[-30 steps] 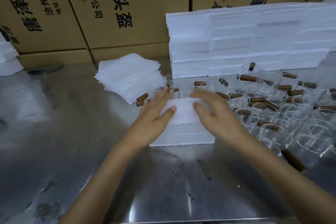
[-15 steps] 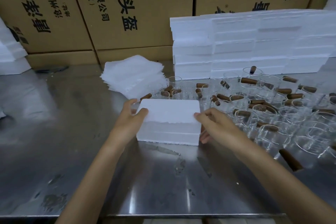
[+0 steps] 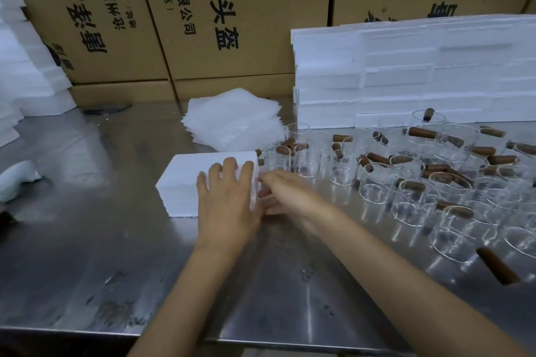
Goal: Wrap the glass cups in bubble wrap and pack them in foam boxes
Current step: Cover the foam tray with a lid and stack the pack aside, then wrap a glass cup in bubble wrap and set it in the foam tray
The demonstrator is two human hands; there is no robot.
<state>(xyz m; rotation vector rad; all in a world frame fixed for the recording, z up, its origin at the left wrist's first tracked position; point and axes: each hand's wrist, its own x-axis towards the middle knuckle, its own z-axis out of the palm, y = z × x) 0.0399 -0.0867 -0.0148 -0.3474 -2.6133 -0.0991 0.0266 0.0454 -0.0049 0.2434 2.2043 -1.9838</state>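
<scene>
A closed white foam box (image 3: 191, 180) lies on the steel table, left of centre. My left hand (image 3: 229, 203) lies over its near right corner, with the fingers flat on the lid. Beside it, my right hand (image 3: 285, 197) touches the box's right end with straight fingers pointing left. Several glass cups with brown handles (image 3: 406, 182) crowd the table to the right; the nearest stand just behind my right hand. A stack of bubble wrap sheets (image 3: 235, 122) sits behind the box.
A wall of stacked foam boxes (image 3: 406, 72) stands at the back right, with more foam (image 3: 26, 66) piled at far left. Printed cardboard cartons (image 3: 203, 23) line the back. A white wrapped bundle (image 3: 17, 180) lies at the left edge. The table's front edge (image 3: 87, 329) is near.
The foam box has slid left across the table. My left hand moved from the box's left end to its right top corner. My right hand stayed at the right end.
</scene>
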